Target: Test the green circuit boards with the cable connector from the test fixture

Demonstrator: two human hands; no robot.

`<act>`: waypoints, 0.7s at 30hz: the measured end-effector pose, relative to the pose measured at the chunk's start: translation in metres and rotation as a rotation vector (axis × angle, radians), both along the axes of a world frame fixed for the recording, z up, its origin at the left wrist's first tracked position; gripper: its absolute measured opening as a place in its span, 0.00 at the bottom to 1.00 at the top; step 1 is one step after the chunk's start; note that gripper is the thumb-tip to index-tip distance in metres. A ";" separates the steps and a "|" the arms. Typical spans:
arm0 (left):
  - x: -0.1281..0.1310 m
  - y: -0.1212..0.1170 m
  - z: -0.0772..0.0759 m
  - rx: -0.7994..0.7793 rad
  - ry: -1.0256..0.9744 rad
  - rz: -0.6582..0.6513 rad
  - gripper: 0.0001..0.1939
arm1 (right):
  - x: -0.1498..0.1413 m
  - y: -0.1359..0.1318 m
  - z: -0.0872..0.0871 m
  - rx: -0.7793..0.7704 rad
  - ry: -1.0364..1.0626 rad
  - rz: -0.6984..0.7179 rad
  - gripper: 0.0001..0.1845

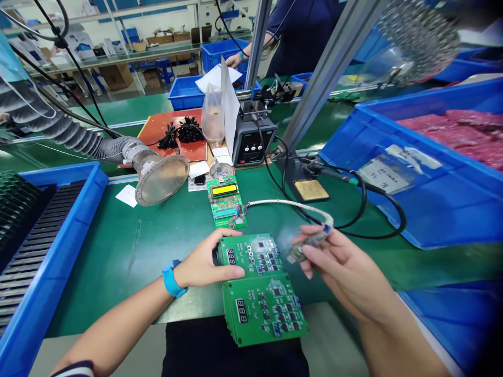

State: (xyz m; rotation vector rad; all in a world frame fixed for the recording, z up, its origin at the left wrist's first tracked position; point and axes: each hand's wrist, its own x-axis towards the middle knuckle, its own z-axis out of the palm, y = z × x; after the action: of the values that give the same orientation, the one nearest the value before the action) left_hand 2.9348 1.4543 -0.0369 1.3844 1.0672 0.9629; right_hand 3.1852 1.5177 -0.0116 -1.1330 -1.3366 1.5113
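Note:
My left hand (208,262) grips the left side of a stack of green circuit boards (255,293), its thumb lying on the top panel. Each half of that panel carries a small digit display, buttons and black chips. To the right of the boards, my right hand (330,256) pinches a small greyish connector head (304,248), blurred and apart from them. From it a white sleeved cable (291,203) runs to a green programmer board (227,201) with a yellow LCD screen and a blue-green socket, lying beyond the stack.
A soldering station (253,141) and an iron stand (308,188) with a yellow sponge are behind. A fume hose (161,178) hangs at left. Blue bins (393,193) flank both sides; the left bin (66,251) holds boards. Another person's hand (234,60) shows beyond.

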 end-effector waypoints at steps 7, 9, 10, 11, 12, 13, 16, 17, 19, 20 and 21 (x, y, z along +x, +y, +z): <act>0.006 -0.003 -0.012 0.070 -0.077 0.072 0.32 | -0.043 -0.003 0.001 0.279 -0.076 -0.134 0.18; 0.008 -0.004 -0.015 0.083 -0.099 0.085 0.31 | -0.044 -0.007 -0.003 0.325 -0.129 -0.129 0.18; 0.009 -0.004 -0.016 0.088 -0.108 0.091 0.31 | -0.044 -0.008 -0.005 0.345 -0.155 -0.127 0.18; 0.009 -0.005 -0.017 0.091 -0.116 0.096 0.31 | -0.043 -0.009 -0.006 0.365 -0.179 -0.125 0.18; 0.010 -0.005 -0.018 0.093 -0.121 0.101 0.30 | -0.042 -0.010 -0.007 0.383 -0.199 -0.121 0.17; 0.010 -0.005 -0.018 0.095 -0.125 0.104 0.30 | -0.041 -0.010 -0.008 0.397 -0.218 -0.116 0.17; 0.012 -0.006 -0.018 0.102 -0.124 0.119 0.29 | -0.039 -0.010 -0.008 0.438 -0.276 -0.093 0.17; 0.013 -0.006 -0.019 0.108 -0.123 0.126 0.29 | -0.038 -0.010 -0.008 0.450 -0.300 -0.079 0.17; 0.014 -0.007 -0.020 0.121 -0.120 0.142 0.28 | -0.038 -0.009 -0.008 0.472 -0.341 -0.055 0.18; 0.015 -0.007 -0.020 0.129 -0.118 0.151 0.28 | -0.039 -0.009 -0.008 0.482 -0.358 -0.048 0.18; 0.016 -0.007 -0.021 0.137 -0.117 0.160 0.27 | -0.040 -0.010 -0.008 0.491 -0.373 -0.052 0.17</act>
State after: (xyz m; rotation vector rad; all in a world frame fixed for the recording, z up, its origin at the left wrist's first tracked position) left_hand 2.9507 1.4476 -0.0582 1.3498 1.0520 1.2388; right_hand 3.1452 1.5078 -0.0192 -1.1410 -1.7902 0.8796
